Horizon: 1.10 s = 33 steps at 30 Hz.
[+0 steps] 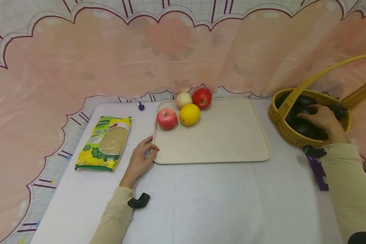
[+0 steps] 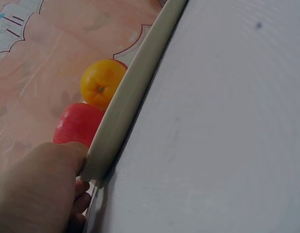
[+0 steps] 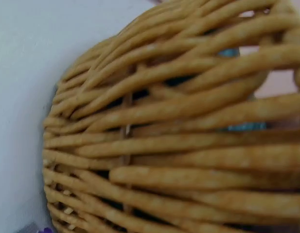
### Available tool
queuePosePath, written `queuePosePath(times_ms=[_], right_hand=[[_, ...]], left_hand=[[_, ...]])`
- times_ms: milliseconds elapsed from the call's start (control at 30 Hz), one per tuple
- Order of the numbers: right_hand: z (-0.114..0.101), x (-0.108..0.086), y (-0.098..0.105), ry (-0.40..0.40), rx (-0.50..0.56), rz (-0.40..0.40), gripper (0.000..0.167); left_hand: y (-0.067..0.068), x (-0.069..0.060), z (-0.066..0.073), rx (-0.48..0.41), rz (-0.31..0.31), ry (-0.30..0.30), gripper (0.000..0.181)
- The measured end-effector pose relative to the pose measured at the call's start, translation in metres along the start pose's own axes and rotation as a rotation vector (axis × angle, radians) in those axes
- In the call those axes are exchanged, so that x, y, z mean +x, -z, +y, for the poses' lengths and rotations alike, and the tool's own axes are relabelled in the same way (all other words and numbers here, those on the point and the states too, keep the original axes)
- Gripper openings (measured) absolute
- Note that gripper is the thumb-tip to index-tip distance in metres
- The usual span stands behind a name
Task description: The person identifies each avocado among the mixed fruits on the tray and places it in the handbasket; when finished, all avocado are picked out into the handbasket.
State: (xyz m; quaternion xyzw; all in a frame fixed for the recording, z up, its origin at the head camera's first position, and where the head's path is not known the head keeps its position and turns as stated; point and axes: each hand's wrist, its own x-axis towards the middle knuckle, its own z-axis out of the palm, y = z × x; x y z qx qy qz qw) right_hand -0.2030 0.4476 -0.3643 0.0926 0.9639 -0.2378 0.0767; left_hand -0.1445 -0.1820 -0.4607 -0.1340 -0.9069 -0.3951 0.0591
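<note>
My left hand (image 1: 140,162) is at the near left corner of a beige tray (image 1: 219,142), its thumb on the rim and other fingers curled below it in the left wrist view. On the tray lie a pink-red apple (image 1: 166,119), a yellow-orange round fruit (image 1: 189,114), a pale round fruit or vegetable (image 1: 183,100) and a red pomegranate (image 1: 202,98). My right hand (image 1: 321,120) reaches inside a wicker basket (image 1: 288,134), over several dark, rounded fruits or vegetables (image 1: 308,129). Some fingertips are hidden among them. Only basket weave (image 3: 179,145) fills the right wrist view.
A yellow-green packet (image 1: 105,144) lies left of the tray. A small purple-wrapped lollipop (image 1: 141,106) is behind it. Beside my right sleeve, partly covered, is a purple package (image 1: 318,173). The basket's tall handle (image 1: 326,69) arches above it. A patterned cloth (image 1: 125,61) hangs behind.
</note>
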Motion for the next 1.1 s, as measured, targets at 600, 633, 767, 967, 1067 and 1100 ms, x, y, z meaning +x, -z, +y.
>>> queuePosePath(times_ms=[600, 633, 767, 967, 1067, 1100], right_hand=[[-0.003, -0.010, -0.017, 0.054, 0.217, 0.188, 0.069], [-0.004, -0.013, -0.018, 0.048, 0.231, 0.222, 0.066], [-0.012, -0.029, -0.023, 0.044, 0.352, 0.397, 0.047], [-0.043, -0.053, -0.028, 0.135, 0.514, 0.745, 0.025], [-0.058, -0.062, -0.031, 0.270, 0.530, 0.916, 0.022], [-0.063, -0.065, -0.032, 0.325, 0.523, 0.954, 0.021]], left_hand=[[-0.003, -0.003, 0.005, -0.075, 0.047, 0.010, 0.014], [-0.002, -0.004, 0.005, -0.091, 0.073, 0.010, 0.015], [0.004, -0.001, 0.009, -0.194, 0.212, 0.050, 0.018], [0.017, 0.005, 0.017, -0.220, 0.314, 0.098, 0.025], [0.022, 0.010, 0.023, -0.188, 0.313, 0.091, 0.029], [0.024, 0.012, 0.025, -0.181, 0.312, 0.085, 0.029]])
